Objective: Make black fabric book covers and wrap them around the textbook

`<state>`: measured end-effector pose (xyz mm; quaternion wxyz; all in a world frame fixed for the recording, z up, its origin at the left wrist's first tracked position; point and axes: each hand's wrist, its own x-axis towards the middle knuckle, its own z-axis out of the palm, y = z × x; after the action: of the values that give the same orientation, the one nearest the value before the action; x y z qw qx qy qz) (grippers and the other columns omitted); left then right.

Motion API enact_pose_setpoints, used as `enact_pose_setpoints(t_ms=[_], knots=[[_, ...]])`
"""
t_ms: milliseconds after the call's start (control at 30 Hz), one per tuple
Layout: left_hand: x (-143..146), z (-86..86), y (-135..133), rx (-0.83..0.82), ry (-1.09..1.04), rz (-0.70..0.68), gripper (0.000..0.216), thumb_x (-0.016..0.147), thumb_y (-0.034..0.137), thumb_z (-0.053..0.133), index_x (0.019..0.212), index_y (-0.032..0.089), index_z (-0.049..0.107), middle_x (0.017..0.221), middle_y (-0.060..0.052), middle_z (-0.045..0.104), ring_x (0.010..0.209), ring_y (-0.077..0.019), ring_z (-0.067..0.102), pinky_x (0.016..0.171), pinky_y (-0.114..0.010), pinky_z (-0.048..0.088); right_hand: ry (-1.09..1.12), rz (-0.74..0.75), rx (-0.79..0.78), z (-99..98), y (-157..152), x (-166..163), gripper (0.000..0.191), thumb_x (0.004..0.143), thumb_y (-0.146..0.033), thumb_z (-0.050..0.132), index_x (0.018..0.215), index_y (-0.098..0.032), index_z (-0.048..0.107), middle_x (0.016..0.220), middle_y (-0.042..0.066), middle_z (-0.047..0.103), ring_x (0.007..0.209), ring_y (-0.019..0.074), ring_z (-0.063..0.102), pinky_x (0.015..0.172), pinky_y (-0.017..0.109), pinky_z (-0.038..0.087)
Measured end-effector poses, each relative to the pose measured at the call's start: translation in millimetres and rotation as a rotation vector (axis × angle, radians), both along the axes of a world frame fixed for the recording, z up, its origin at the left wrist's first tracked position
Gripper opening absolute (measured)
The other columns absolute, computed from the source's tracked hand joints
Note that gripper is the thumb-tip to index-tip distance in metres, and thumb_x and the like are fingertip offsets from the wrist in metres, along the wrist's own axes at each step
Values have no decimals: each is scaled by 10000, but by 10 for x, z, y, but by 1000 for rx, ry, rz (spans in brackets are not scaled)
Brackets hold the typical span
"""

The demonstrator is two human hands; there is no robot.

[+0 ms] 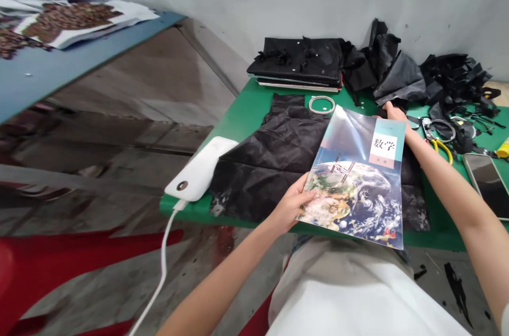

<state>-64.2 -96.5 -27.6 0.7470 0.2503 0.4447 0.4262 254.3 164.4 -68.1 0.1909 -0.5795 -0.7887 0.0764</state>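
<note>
The green table (238, 113) carries a black sheet (270, 161) spread flat over its near half, wide enough to lie under the whole book (358, 182). The book, glossy earth-picture cover up, is tilted above the sheet and juts past the table's near edge, so it likely needs support at both ends. The left hand (292, 203) is clamped on its lower left corner, thumb on top. The right hand (393, 112) is at the far top corner; the book hides its fingers, so I cannot tell whether they grip. Behind lies a stack of black-wrapped books (298, 63), pushed clear against the wall; at the left edge a white power bank (201, 169), cable hanging off; beyond the sheet a tape ring (321, 112)
</note>
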Motion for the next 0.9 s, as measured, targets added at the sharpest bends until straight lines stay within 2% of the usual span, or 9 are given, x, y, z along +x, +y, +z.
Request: enact_pose_setpoints(t_ms=[133,233,300,400,467,567,667,733,900], knots=[[21,-4,13,-11,35,-11,714,651,336,880,1277,159,585,1270,-147,719,1162,-362,694,965,-395,577,59,-54,-1,72,64,59,284,830,-434,730,884,-205,571,774,30,626,727,197,560,691,331,461],[15,-14,22,-25,41,-42,750,663,366,871,1313,158,558,1301,-159,698,1158,-364,692,949,-403,579,111,-58,28,154,83,160,322,818,-407,677,719,-237,422,711,2,557,681,167,478,670,307,391],[-1,-24,28,-4,32,-75,744,682,369,854,1329,166,550,1307,-153,693,1163,-356,688,945,-399,576,167,-69,33,211,81,226,308,807,-390,658,716,-245,403,697,-1,549,674,166,471,676,308,389],[-30,-39,35,95,58,-140,679,734,374,807,1333,177,556,1305,-131,691,1171,-321,678,961,-370,556,250,-121,16,288,43,287,181,811,-372,642,828,-239,519,673,6,594,655,191,521,710,333,425],[-36,-40,35,196,184,-190,598,785,399,754,1307,167,575,1262,-117,704,1142,-291,674,941,-339,543,233,-167,22,335,-5,303,171,831,-367,623,917,-224,589,667,20,626,650,210,555,734,350,436],[7,-10,16,317,570,-254,447,861,418,646,1206,136,623,966,-66,733,901,-223,668,760,-268,505,126,-220,23,407,-95,323,186,858,-393,585,815,-216,625,672,52,643,676,227,580,705,345,408],[108,40,-18,346,854,-268,404,903,409,550,1174,117,616,635,21,589,606,-145,516,571,-223,346,56,-216,-42,465,-183,357,335,882,-458,528,656,-219,590,653,65,632,683,225,576,659,335,367],[169,62,-36,353,891,-255,455,918,415,507,1242,102,573,576,50,525,537,-125,448,539,-220,287,65,-174,-72,479,-234,383,312,844,-462,560,661,-213,605,664,56,641,680,212,573,655,327,367],[202,63,-29,396,897,-231,582,930,430,477,1386,69,508,528,80,464,504,-118,414,537,-220,276,222,-111,-34,407,-332,419,206,743,-414,609,745,-208,623,722,38,663,668,182,560,662,310,398]])
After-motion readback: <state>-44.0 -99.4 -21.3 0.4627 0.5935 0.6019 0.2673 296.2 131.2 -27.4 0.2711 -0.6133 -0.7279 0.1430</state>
